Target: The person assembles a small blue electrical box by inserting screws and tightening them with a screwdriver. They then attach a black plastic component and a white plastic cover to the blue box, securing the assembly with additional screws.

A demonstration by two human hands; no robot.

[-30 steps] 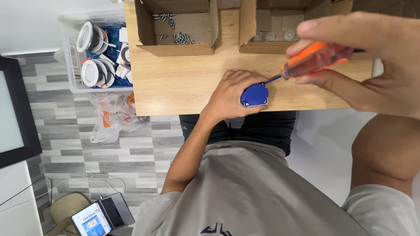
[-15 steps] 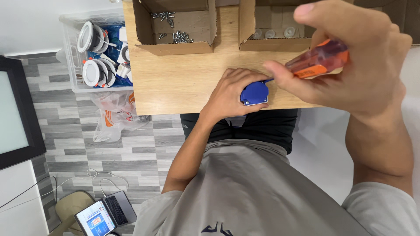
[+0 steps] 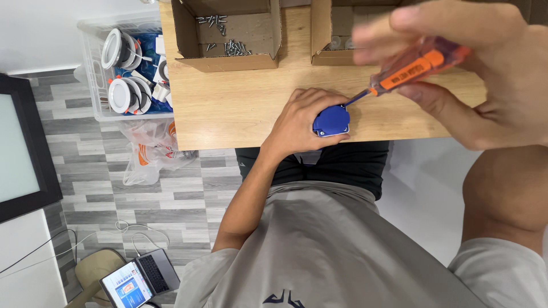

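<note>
From the head view, the work looks mid-way: the small blue casing (image 3: 331,120) lies flat near the front edge of the table (image 3: 240,108), and the screwdriver (image 3: 412,71) has its thin metal tip down at the casing's upper right corner, so a screw there seems to be in hand; whether the other corners are done is too small to tell

The left hand (image 3: 299,117) lies curled over the casing's left side, pressing it to the wood. The right hand (image 3: 485,74), well above and to the right of the casing, is closed around the screwdriver's handle and blurred

The casing is smooth, matte blue plastic, squarish with rounded corners. The screwdriver handle is translucent orange with a glossy look. The table is pale wood with fine grain. Behind the casing stand two open cardboard boxes; the left box (image 3: 228,34) holds loose grey metal screws (image 3: 234,47), the right box (image 3: 337,31) small pale parts. Left of the table, a clear plastic bin (image 3: 94,68) holds round white lamp fittings (image 3: 125,94)
</note>
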